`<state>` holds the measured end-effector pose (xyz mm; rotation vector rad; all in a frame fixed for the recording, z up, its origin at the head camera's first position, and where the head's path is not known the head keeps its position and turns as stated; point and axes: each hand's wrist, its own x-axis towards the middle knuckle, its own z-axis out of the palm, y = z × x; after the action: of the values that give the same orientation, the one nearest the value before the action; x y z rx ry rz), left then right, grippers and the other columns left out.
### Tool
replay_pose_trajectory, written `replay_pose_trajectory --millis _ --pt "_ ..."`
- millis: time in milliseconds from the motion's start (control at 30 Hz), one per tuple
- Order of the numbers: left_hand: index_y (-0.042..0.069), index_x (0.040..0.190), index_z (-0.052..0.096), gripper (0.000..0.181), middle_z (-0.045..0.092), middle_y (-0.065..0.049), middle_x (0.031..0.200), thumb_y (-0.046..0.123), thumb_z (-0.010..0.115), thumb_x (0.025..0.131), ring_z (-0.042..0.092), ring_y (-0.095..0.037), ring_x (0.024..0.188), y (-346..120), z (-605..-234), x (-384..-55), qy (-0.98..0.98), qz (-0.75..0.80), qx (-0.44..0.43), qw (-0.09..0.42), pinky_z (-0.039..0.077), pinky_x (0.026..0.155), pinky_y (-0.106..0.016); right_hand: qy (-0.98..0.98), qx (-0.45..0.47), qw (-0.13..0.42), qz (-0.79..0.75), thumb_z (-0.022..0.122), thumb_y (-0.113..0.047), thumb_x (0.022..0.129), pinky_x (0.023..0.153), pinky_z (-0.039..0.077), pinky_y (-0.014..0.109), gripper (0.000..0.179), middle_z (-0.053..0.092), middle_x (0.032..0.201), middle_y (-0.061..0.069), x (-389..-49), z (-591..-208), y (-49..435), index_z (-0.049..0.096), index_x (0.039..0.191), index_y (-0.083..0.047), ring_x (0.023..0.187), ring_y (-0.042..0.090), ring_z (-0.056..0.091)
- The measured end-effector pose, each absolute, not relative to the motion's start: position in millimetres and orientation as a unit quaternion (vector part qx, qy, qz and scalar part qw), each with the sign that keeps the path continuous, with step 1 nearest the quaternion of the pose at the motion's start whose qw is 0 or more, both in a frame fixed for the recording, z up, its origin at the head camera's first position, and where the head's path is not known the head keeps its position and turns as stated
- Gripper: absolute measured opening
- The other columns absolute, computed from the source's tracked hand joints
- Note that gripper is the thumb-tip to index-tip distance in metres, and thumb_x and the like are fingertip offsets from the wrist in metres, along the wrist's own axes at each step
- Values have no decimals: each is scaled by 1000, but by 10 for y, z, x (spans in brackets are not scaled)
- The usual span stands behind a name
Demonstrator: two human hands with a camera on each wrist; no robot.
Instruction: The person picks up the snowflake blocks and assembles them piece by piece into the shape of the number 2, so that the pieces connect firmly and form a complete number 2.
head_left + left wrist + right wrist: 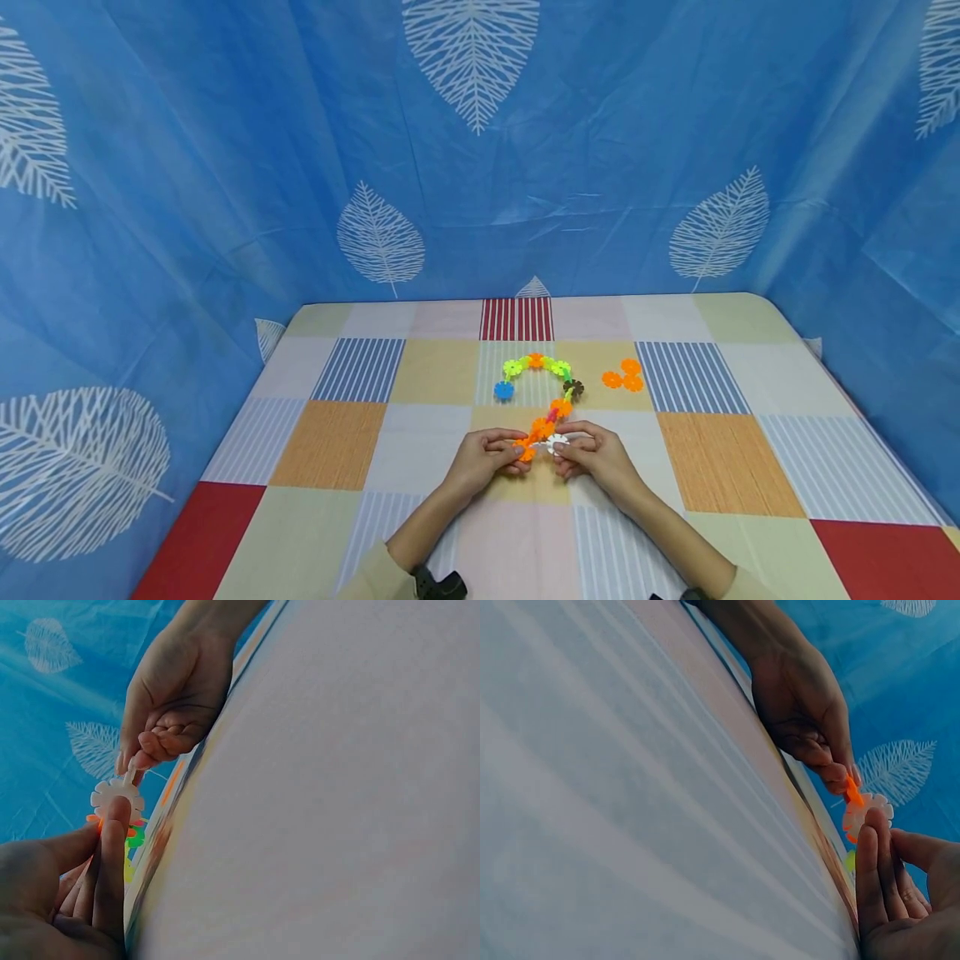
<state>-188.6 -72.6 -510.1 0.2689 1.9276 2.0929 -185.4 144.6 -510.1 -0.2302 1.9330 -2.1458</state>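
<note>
A curved chain of snowflake discs (558, 379) in orange, green, brown and blue lies on the checked table cloth (420, 442). My left hand (517, 454) pinches the orange disc (526, 453) at the chain's near end. My right hand (564, 447) pinches a white disc (557, 442) held against that orange end. In the left wrist view the white disc (115, 795) sits between my left fingers (112, 840) and the right hand (165, 697) above. In the right wrist view the white disc (871, 810) touches the orange disc (853, 791), which the left hand (802, 705) holds.
Three loose orange discs (623, 377) lie to the right of the chain. Blue leaf-print fabric (480, 167) hangs behind and on both sides of the table. The table's left edge (225, 433) and right edge (862, 408) run close to the fabric.
</note>
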Motion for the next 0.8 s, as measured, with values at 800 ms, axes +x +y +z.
replay_pose_trajectory --millis 800 --pt "-7 107 62 22 66 -20 77 -3 62 85 67 -28 68 -700 -4988 -1844 683 713 67 147 54 62 -31 830 -46 -56 -553 65 -19 88 34 37 24 19 61 59 10 -2118 -5021 1688 69 94 -2 39 10 46"
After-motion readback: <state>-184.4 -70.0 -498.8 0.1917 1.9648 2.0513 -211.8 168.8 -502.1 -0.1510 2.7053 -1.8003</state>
